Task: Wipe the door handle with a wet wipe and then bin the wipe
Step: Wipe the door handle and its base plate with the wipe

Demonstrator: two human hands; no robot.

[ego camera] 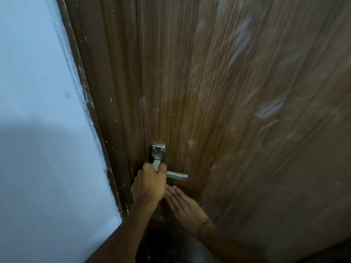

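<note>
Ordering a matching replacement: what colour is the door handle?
Silver, brushed metal door handle, seen best in the head view.

The door (228, 111) is set to the right of the door frame (106, 111), and the wall (38, 92) lies left of the frame. The backplate (158, 151) is mounted near the door's left edge, with the door handle (176, 175) projecting rightward below it. The left hand (150, 184) is closed around the handle's inner end. The right hand (185, 203) is held flat just below and to the right, beneath the handle.
</note>
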